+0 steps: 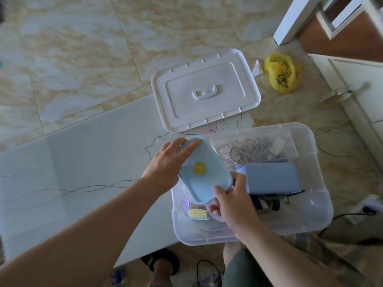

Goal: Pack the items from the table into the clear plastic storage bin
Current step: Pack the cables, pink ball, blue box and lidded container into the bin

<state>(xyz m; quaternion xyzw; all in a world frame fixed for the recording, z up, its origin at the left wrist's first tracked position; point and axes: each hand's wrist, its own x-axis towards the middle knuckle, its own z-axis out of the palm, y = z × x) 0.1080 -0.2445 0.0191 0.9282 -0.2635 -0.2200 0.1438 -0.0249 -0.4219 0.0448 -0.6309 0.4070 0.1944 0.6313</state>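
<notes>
A light blue lidded container (204,172) with a yellow round cap is held tilted over the left end of the clear plastic storage bin (310,208). My left hand (165,164) grips its far upper-left edge. My right hand (232,199) holds its near lower-right end from below. Inside the bin lie a blue box (271,178), a tangle of white cables (255,149), dark items at the middle and a yellow-bristled brush (198,213).
The bin's white lid (205,90) lies flat on the far right of the white table (83,162). Thin dark wires (83,189) trail across the table. On the floor are a yellow plastic bag (281,72), a power strip (366,208) and loose cords.
</notes>
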